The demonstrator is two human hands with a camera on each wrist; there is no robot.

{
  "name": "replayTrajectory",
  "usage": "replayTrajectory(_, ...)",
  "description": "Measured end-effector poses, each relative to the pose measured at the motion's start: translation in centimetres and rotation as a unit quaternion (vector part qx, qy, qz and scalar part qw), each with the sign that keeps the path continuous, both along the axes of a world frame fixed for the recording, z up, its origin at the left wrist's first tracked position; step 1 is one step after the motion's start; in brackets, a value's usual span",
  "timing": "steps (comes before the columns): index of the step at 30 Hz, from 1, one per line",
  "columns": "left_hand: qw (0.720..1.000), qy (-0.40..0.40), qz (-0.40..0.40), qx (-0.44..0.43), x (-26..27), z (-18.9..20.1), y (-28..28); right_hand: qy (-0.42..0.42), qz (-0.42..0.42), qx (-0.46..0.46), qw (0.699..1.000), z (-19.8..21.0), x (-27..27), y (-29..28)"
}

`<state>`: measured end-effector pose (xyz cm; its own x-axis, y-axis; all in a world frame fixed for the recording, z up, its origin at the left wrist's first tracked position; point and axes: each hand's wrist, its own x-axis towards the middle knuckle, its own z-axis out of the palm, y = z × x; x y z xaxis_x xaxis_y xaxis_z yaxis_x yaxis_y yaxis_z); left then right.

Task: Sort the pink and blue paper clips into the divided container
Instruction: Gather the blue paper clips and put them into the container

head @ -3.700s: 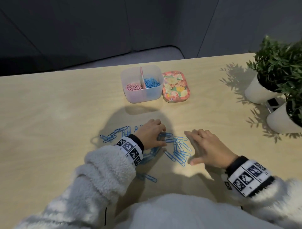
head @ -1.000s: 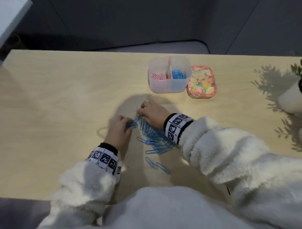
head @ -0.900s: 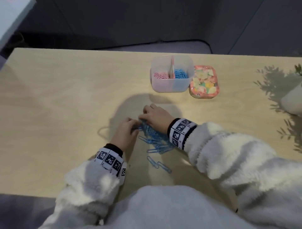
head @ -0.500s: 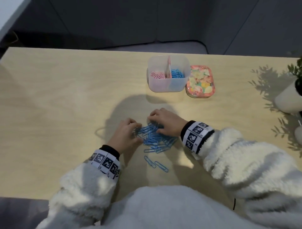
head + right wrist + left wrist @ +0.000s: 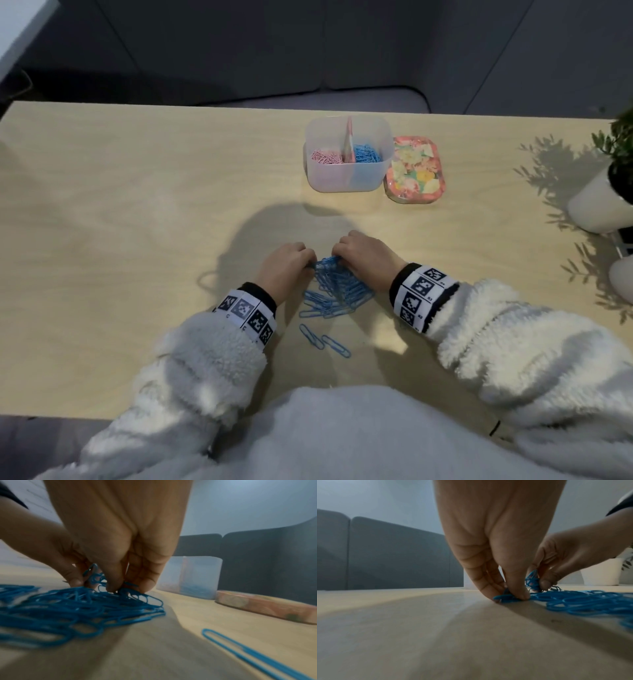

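A heap of blue paper clips (image 5: 339, 291) lies on the wooden table in front of me. My left hand (image 5: 310, 265) and right hand (image 5: 337, 255) meet at the heap's far end, fingertips down. The left wrist view shows my left thumb and fingers (image 5: 515, 595) pinching blue clips (image 5: 506, 597) against the table. My right fingers (image 5: 116, 584) pinch a small bunch lifted off the heap (image 5: 77, 608). Two loose blue clips (image 5: 325, 339) lie nearer me. Farther back, the clear divided container (image 5: 349, 178) holds pink clips (image 5: 323, 157) on its left and blue clips (image 5: 366, 154) on its right.
A floral lid (image 5: 414, 169) lies flat against the container's right side. White plant pots (image 5: 599, 202) stand at the table's right edge. One blue clip (image 5: 240, 649) lies apart, close to my right wrist. Bare tabletop stretches to the left.
The scattered blue clips have been swept into one tight heap. Both hands have drawn together at its far end, and their fingers now pinch clips.
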<state>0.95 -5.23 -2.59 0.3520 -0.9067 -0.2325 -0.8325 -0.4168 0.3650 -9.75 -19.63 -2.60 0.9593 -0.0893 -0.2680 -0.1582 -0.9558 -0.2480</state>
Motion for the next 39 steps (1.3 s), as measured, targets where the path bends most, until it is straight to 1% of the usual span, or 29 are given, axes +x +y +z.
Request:
replayTrajectory(2, 1.0, -0.022, -0.017, 0.006, 0.0, -0.1, -0.5, -0.004, -0.03, 0.027, 0.999, 0.6, -0.2, -0.9)
replayTrajectory(5, 0.998, -0.041, -0.03, 0.037, 0.2, 0.1, -1.1, -0.039, -0.093, 0.085, 0.991, 2.5, -0.5, -2.5)
replayTrajectory(8, 0.999, -0.02, -0.019, 0.045, 0.7, 0.5, -1.5, -0.087, -0.159, 0.144, 0.973, 5.3, 0.0, -4.7)
replayTrajectory(10, 1.0, 0.006, -0.006, 0.024, 0.8, 0.8, -1.6, -0.119, -0.218, 0.156, 0.956, 7.1, 1.1, -6.4)
replayTrajectory(12, 1.0, 0.023, 0.006, -0.009, 0.8, 1.2, -1.9, -0.141, -0.279, 0.14, 0.939, 8.3, 2.9, -8.4)
replayTrajectory(14, 0.998, 0.039, 0.021, -0.046, 0.9, 1.7, -2.3, -0.146, -0.334, 0.141, 0.921, 8.6, 5.0, -10.4)
replayTrajectory(16, 0.995, 0.055, 0.036, -0.076, 1.1, 2.5, -3.4, -0.131, -0.375, 0.137, 0.908, 8.3, 6.9, -12.0)
replayTrajectory(19, 0.988, 0.073, 0.058, -0.122, 1.8, 4.4, -6.1, -0.101, -0.395, 0.1, 0.908, 7.8, 8.9, -12.9)
replayTrajectory(21, 0.981, 0.041, 0.065, -0.177, 2.1, 5.8, -8.6, -0.097, -0.397, 0.1, 0.907, 7.6, 9.5, -13.1)
replayTrajectory(23, 0.974, 0.012, 0.071, -0.213, 2.5, 7.0, -11.6, -0.112, -0.407, 0.13, 0.897, 7.6, 9.5, -13.1)
replayTrajectory(26, 0.977, 0.022, 0.101, -0.186, 3.4, 8.1, -15.8, -0.161, -0.429, 0.168, 0.873, 7.7, 8.1, -13.4)
replayTrajectory(28, 0.975, 0.025, 0.117, -0.185, 4.1, 8.0, -17.7, -0.2, -0.437, 0.181, 0.858, 7.7, 6.3, -13.3)
replayTrajectory(29, 0.979, 0.012, 0.109, -0.173, 4.3, 7.6, -18.4, -0.217, -0.44, 0.192, 0.85, 7.7, 5.3, -13.1)
replayTrajectory(32, 0.993, -0.049, 0.063, -0.085, 4.4, 6.7, -19.5, -0.238, -0.438, 0.235, 0.835, 7.2, 2.3, -12.1)
replayTrajectory(34, 0.996, -0.061, 0.034, -0.06, 4.2, 6.6, -19.6, -0.225, -0.428, 0.239, 0.842, 6.7, 0.4, -11.3)
replayTrajectory(36, 0.994, -0.089, -0.008, -0.068, 3.7, 7.3, -19.0, -0.192, -0.405, 0.233, 0.863, 6.2, -1.7, -10.5)
replayTrajectory(38, 0.987, -0.109, -0.05, -0.104, 3.1, 7.9, -17.6, -0.119, -0.361, 0.228, 0.896, 5.8, -4.2, -9.4)
replayTrajectory(39, 0.986, -0.105, -0.061, -0.118, 2.9, 7.9, -16.6, -0.069, -0.337, 0.214, 0.914, 5.6, -5.6, -8.8)
